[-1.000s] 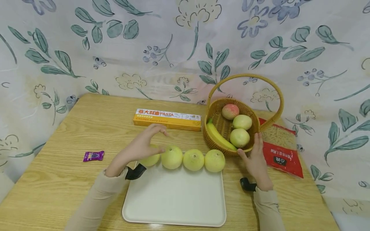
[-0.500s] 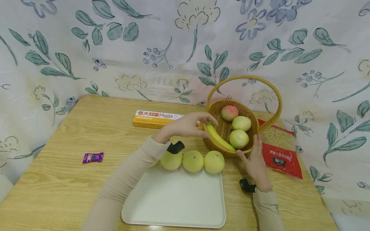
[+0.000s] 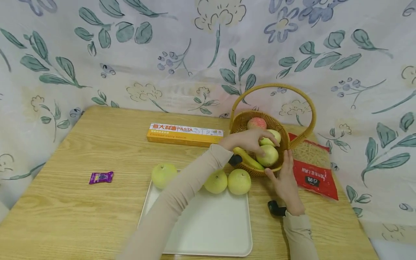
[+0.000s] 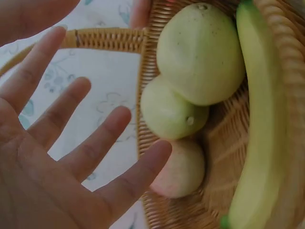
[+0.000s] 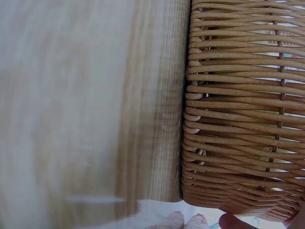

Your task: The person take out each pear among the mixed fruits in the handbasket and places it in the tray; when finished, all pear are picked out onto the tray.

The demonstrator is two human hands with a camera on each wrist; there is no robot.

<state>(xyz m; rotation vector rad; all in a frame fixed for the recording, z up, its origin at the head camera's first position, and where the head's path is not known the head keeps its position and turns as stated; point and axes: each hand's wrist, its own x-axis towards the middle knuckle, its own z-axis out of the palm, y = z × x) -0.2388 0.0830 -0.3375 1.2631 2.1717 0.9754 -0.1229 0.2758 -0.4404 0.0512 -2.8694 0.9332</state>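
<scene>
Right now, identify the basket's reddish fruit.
The peach at the back of the basket; the two round fruits in front are pale green, the banana yellow.

A wooden table [image 3: 120, 148] bears a wicker basket [image 5: 243, 119] beneath the left hand [image 3: 249, 141], a red bag [image 3: 313, 177] just right of the right hand [image 3: 286, 182], a pale tray [image 3: 212, 225] to that hand's left, a yellow box [image 3: 182, 137] left of the left hand and, farther left, a purple packet [image 3: 101, 177].

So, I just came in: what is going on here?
A person's left hand is over the wicker basket, fingers spread above two pale green fruits, holding nothing. The right hand touches the basket's near side. A banana and a reddish fruit lie inside; more round fruits line the far edge of a tray.
</scene>
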